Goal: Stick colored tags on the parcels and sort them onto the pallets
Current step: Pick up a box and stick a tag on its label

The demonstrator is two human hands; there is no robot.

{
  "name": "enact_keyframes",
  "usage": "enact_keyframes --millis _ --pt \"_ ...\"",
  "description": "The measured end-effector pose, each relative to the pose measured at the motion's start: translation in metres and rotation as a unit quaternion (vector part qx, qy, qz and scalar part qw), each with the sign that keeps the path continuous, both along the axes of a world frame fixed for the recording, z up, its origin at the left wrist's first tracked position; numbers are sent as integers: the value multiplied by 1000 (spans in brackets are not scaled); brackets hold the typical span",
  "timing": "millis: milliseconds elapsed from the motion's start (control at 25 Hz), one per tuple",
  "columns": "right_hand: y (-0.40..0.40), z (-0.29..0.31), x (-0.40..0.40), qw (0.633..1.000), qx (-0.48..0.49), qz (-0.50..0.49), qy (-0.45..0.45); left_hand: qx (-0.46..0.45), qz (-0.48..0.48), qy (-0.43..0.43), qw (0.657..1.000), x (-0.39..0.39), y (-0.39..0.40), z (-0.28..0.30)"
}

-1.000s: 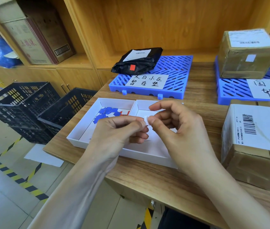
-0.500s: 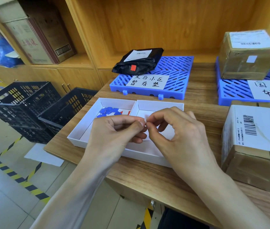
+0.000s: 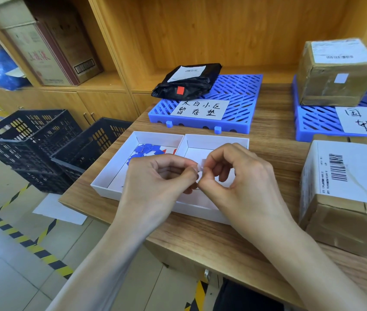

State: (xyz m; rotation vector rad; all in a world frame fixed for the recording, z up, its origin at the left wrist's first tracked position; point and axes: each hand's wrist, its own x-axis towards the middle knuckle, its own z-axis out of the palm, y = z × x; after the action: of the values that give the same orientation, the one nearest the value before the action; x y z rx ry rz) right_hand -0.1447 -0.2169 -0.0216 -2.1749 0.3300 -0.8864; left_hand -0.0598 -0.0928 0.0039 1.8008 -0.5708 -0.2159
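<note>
My left hand and my right hand meet over a white two-part tray, both pinching one small pale tag between thumb and fingertips. Blue and red tags lie in the tray's left compartment. A cardboard parcel with a barcode label sits on the table at my right. A black bag parcel with a red tag rests on the left blue pallet. Another cardboard parcel bearing a pale tag stands on the right blue pallet.
Two black plastic crates stand on the floor left of the wooden table. Cardboard boxes fill the shelf at upper left. Yellow-black tape and a white sheet mark the floor.
My right fingers have curled in tighter on the tag, and both hands stay pressed together over the tray. Nothing else has moved.
</note>
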Motion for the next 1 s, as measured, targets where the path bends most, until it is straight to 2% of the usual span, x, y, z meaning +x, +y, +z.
enact_keyframes --millis 280,400,560,760,840,1000 --pt "-7 2 2 994 72 -77 -8 101 70 -162 979 6 -2 -3" --pt "-8 2 2 991 101 -89 -5 137 54 -174 974 4 -6 -6" --pt "-9 5 6 991 97 -90 16 143 23 -136 980 5 -8 -9" --pt "-1 5 -2 996 3 -86 -10 33 -10 -42 999 0 -7 -4" --pt "3 4 -9 995 -41 -91 -16 -7 -13 9 1000 -7 -9 -1" --pt "6 2 -23 993 -70 -94 -24 -47 -43 86 994 -21 -11 2"
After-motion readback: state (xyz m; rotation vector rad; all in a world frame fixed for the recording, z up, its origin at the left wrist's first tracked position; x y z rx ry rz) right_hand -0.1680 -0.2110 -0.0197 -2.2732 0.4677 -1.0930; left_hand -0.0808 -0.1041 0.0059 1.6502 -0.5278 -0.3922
